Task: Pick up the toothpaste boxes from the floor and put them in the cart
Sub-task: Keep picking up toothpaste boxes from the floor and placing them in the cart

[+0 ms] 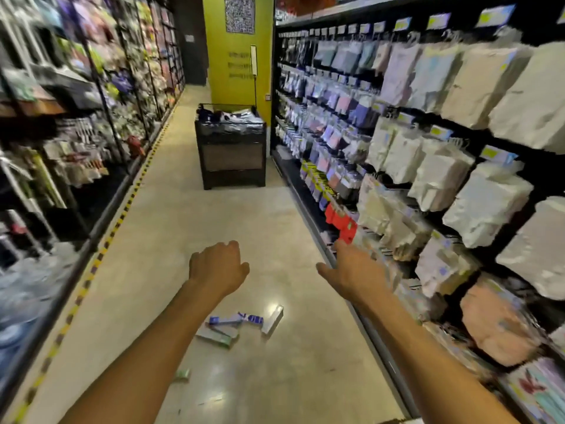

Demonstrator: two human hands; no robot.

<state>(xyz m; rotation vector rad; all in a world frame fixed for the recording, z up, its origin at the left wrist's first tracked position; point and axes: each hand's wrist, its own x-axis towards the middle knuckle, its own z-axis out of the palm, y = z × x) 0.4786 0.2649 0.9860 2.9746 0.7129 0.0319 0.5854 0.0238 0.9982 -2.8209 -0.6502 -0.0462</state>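
Note:
Several toothpaste boxes lie scattered on the beige floor between my forearms, blue, white and green ones in a loose pile. One grey box lies apart at the pile's right. A small green box sits nearer to me, beside my left forearm. My left hand hangs above the floor with fingers loosely curled, holding nothing. My right hand is stretched forward with relaxed fingers near the right shelf's lower edge, holding nothing. No cart is in view.
Shelves of hanging packets line both sides of the aisle, the right shelf close to my right arm. A black display bin stands mid-aisle ahead by a yellow pillar. Yellow-black tape marks the left floor edge.

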